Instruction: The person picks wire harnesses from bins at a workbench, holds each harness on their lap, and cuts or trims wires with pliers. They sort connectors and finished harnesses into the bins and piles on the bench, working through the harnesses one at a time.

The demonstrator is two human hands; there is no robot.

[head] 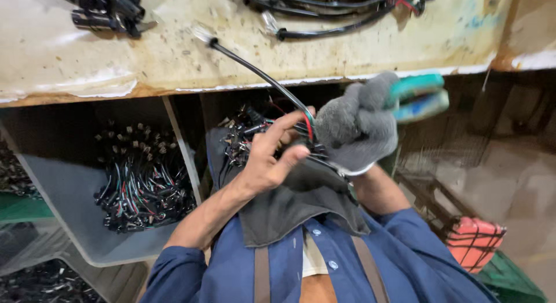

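Blue sleeves, grey glove on right hand

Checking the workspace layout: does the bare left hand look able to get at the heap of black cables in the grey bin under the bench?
Probably yes. The left hand is pinching the black cable, but the cable heap lies in the open-topped grey bin just to its left, with nothing between them.
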